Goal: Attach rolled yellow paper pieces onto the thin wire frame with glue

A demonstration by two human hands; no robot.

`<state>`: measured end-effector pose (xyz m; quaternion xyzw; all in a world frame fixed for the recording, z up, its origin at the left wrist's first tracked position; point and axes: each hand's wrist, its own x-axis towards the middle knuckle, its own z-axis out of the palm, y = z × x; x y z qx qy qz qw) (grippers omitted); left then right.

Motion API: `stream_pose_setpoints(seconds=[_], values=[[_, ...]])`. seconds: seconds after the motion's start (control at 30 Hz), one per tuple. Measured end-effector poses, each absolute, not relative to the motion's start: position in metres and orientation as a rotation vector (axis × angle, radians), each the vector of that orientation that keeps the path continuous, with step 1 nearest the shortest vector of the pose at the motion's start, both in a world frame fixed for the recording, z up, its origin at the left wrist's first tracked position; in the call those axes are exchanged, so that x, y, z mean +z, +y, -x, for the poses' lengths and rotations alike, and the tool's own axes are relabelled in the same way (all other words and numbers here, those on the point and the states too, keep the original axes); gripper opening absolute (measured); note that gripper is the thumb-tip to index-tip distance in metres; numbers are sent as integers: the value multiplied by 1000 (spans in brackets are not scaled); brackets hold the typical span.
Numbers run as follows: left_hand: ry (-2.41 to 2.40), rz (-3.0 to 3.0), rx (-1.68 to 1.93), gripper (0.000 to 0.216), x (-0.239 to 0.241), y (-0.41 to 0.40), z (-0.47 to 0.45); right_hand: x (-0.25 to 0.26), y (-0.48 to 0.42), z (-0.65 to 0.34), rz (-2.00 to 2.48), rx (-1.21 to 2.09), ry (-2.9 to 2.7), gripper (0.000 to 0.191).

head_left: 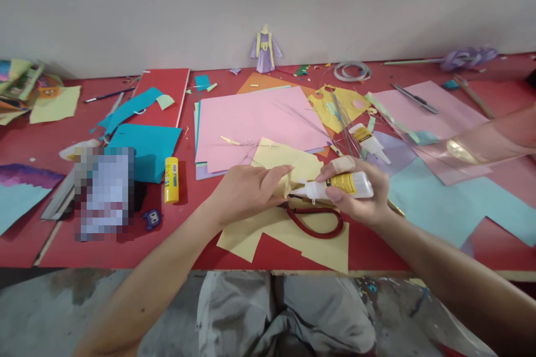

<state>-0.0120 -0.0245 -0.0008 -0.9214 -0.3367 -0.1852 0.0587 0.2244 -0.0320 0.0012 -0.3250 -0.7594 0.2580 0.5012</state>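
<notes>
My right hand is closed around a white glue bottle with a yellow label, tipped on its side. Its nozzle points left and reaches a small piece of yellow paper pinched in my left hand. Below both hands lie scissors with red handles, their blades mostly hidden. They rest on cut pale yellow paper near the table's front edge. A second glue bottle lies just beyond my right hand.
Pink sheets are stacked mid-table, with thin wires across them. A glue stick stands left. A paper doll figure leans at the back wall. A blurred arm of another person enters from the right, over a craft knife and light blue paper.
</notes>
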Motion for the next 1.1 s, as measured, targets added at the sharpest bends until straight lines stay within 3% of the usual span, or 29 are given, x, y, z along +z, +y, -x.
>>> stream_pose_setpoints(seconds=[0.37,0.87,1.1], values=[[-1088,2927,-588,45,0,-26,12,1,-30,-220,855,803,-1724,21],[-1080,2896,-651,47,-3,-26,12,-10,-24,-226,930,1225,-1347,25],[-1085,2917,-614,46,-1,-26,11,-4,-27,-224,961,1058,-1503,26]])
